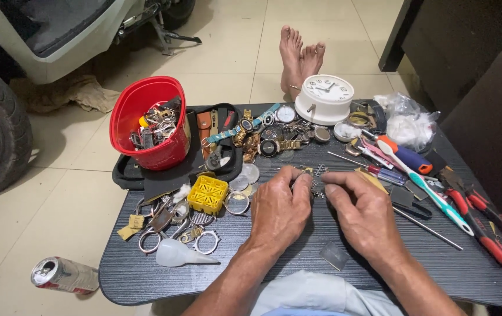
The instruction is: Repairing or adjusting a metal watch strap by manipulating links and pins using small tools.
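Both hands rested palm-down at the middle of the dark wood-grain low table [414,275]. The left hand [279,208] had its fingers curled, with the fingertips pinched on a small silver metal watch part [306,175]. The right hand [363,212] lay just beside it, its index finger and thumb meeting the same part from the opposite side. The part was largely hidden by the fingertips, so its exact shape could not be determined.

Small dark metal links [320,170] lay touching the table just beyond the fingertips of both hands. A flat grey square piece [334,255] lay between the two wrists, nearer the right one.

To the left of the left hand sat a yellow plastic grid-shaped holder [207,194], with round silver watch cases and rings [238,202] beside it and a translucent plastic dropper bottle [178,254] lying on its side nearer the person. Farther to the left and beyond stood a red plastic bucket filled with watch parts [145,126].

Beyond the hands stood a white round alarm clock [324,98], with a cluster of gold and silver wristwatches [262,137] to its left. To the right of the right hand lay a white-and-teal toothbrush [432,190], a long thin metal rod [429,228] and red-handled pliers [487,231]. A dented red-and-silver drink can [64,275] lay on the tiled floor, well apart from the left hand.
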